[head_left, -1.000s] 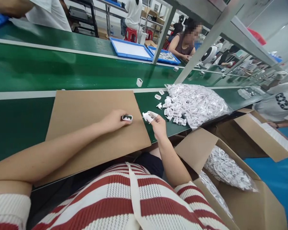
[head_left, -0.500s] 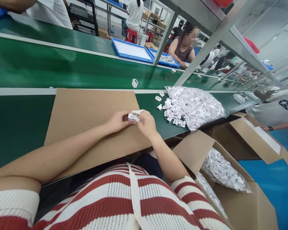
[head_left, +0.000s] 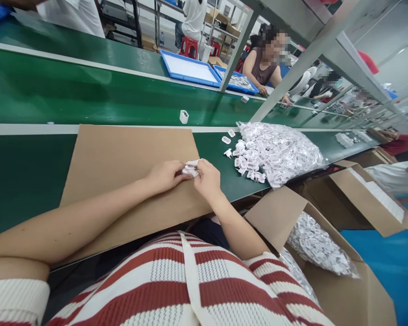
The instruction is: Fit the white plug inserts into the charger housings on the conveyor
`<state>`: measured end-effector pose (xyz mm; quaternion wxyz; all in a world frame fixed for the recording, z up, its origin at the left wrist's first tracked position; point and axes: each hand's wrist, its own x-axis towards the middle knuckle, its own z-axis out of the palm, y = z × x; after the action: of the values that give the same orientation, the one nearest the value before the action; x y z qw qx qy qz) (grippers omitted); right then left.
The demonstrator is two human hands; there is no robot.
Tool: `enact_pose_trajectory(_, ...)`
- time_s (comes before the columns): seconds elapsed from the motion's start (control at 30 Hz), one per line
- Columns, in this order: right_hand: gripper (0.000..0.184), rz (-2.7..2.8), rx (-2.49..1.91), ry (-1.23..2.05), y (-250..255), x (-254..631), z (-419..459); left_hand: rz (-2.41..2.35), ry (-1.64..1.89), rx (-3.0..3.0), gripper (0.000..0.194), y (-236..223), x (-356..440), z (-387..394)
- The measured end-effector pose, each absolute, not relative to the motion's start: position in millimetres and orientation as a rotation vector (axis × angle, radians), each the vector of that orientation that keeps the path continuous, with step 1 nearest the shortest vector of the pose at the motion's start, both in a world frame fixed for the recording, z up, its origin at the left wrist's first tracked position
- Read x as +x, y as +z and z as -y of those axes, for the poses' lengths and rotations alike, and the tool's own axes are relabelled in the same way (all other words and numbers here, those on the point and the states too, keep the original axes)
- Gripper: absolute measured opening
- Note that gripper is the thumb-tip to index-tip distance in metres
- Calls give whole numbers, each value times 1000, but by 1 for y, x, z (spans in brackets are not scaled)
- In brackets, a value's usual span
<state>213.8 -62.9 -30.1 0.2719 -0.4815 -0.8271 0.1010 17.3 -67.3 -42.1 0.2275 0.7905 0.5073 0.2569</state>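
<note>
From my end of the head feed, closest is the wearer's striped top [head_left: 149, 271], with an open carton [head_left: 347, 290] holding bagged white parts [head_left: 321, 244] low on the right. Over a cardboard sheet [head_left: 132, 149], the left hand [head_left: 166, 175] pinches a small white plastic piece [head_left: 189, 170], and the right hand [head_left: 208, 181] grips it from the other side, hiding most of it. I judge this piece is partway done; I can't see how its parts sit. Right of the sheet on the tabletop [head_left: 233, 181], loose plug pieces [head_left: 248, 163] lie at the mouth of a clear plastic bag [head_left: 289, 149], so many look left. Farther off, a white housing [head_left: 184, 117] stands on the green conveyor belt [head_left: 122, 99]; past it are a blue-rimmed tray [head_left: 190, 68] and a co-worker [head_left: 263, 65]. A second ago I had the hands apart, an open-ended housing in the left, a plug piece in the right; now they meet, and the belt's housing sits farther left.
</note>
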Motion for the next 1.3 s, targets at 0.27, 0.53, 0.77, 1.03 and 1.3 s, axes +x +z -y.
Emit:
enact_pose_trajectory(0.27,49,2004,-1063,654,-45,244,38,-1371,625,2000,40,-16,-2,30)
enact_pose_trajectory(0.53,30,2018,-1878,-86,-50,296,-17,-2156,830,1649,75,28,-81,-45)
enact_pose_trajectory(0.77,21,2009,-1944,-187,-55,299,-35,-2350,929,1538,70,19,-105,-62)
enact_pose_trajectory(1.03,16,1759,-1427,676,-41,280,-7,-1962,596,2515,80,-7,-104,-109)
enact_pose_trajectory(1.3,32,1557,-1228,1029,-26,268,36,-1978,317,2366,32,13,-86,-114)
